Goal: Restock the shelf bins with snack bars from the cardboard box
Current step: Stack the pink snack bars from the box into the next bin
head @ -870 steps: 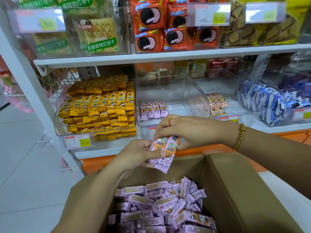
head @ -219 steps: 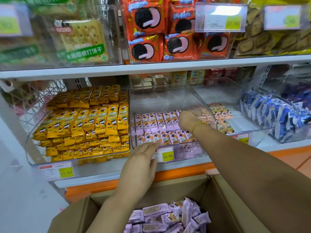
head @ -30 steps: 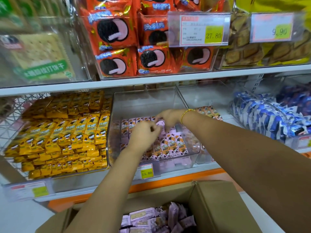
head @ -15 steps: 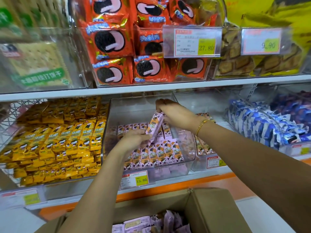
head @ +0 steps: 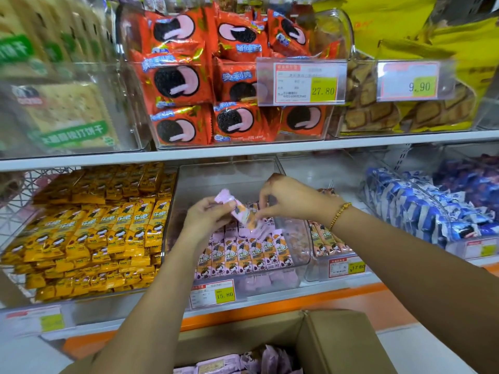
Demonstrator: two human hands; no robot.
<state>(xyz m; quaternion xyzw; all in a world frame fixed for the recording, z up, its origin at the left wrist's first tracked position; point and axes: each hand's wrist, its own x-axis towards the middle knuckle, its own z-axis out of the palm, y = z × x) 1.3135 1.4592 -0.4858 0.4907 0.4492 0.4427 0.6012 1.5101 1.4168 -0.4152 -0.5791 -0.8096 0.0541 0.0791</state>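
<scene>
My left hand (head: pixel 208 220) grips a small stack of purple snack bars (head: pixel 241 213) above the clear middle bin (head: pixel 299 255) on the lower shelf. My right hand (head: pixel 291 198) pinches the lower end of that same stack with fingertips. Rows of purple bars (head: pixel 243 256) lie in the bin below both hands. The cardboard box (head: pixel 337 344) stands open at the bottom of the view, with more purple bars (head: pixel 243 363) inside it.
A bin of yellow bars (head: pixel 94 233) sits left of the middle bin. To the right are a nearly bare bin (head: pixel 332 247) and a bin of blue packs (head: pixel 421 211). The upper shelf (head: pixel 243 152) holds orange cookie packs (head: pixel 205 85) close overhead.
Both hands rose from the rows in the bin and now hold the stack of bars higher; the camera tilted up, showing less of the box.
</scene>
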